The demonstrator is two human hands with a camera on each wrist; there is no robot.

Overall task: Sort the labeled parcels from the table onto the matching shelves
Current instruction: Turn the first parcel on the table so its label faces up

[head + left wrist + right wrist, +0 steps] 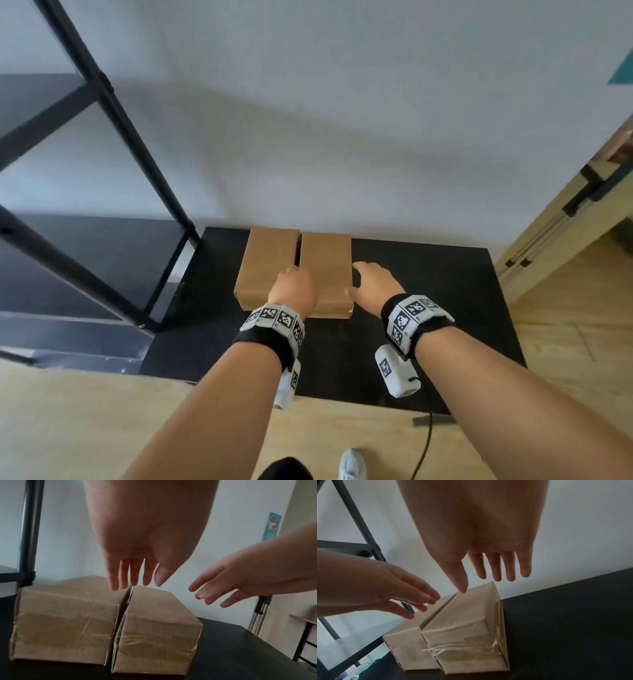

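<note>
Two brown cardboard parcels stand side by side on the black table (428,274), sealed with clear tape; no label shows. The left parcel (267,263) (65,622) (402,649) touches the right parcel (329,270) (157,635) (465,635) along a narrow gap. My left hand (294,287) (135,577) (412,601) hovers above that gap with straight fingers, holding nothing. My right hand (371,282) (494,572) (214,593) is spread open at the right parcel's right side, just above it, also holding nothing.
A black metal shelf rack (113,192) stands to the left of the table against the white wall. A light wooden table (565,219) is at the right. A cable (426,442) trails to the wooden floor near my shoe (352,464).
</note>
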